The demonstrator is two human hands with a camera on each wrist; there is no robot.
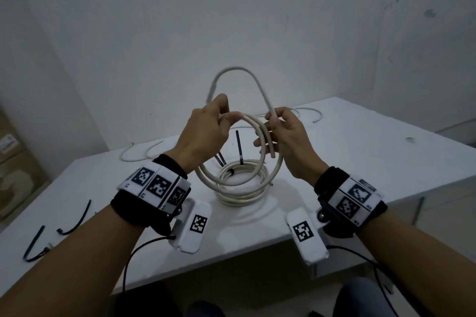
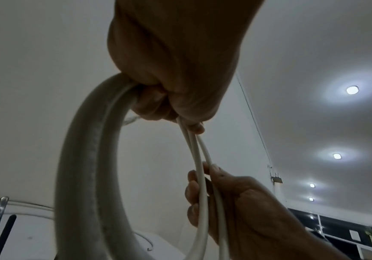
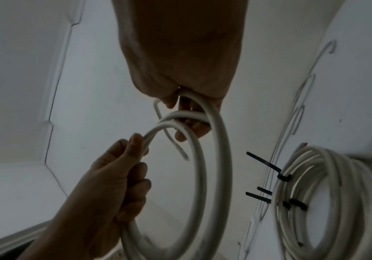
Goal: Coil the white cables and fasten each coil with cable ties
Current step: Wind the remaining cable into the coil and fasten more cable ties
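Above the table both hands hold a half-wound white cable (image 1: 260, 136) upright between them. My left hand (image 1: 221, 117) pinches the top of the loops between thumb and fingers. My right hand (image 1: 270, 131) curls round the loops' right side and the strand rising from it. That free strand (image 1: 239, 69) arches up and drops behind the left hand. In the right wrist view the held loops (image 3: 202, 158) hang from the right hand (image 3: 187, 112), with the left hand (image 3: 133, 158) gripping them. A finished coil (image 1: 242, 188) bound with black cable ties (image 1: 239, 148) lies on the table below.
Loose black cable ties (image 1: 74, 219) lie near the white table's (image 1: 360, 152) front left corner. Other loose white cables (image 1: 139, 153) rest at the back left and back right (image 1: 309, 112). A cardboard box (image 1: 15, 170) stands left of the table. White walls close in behind.
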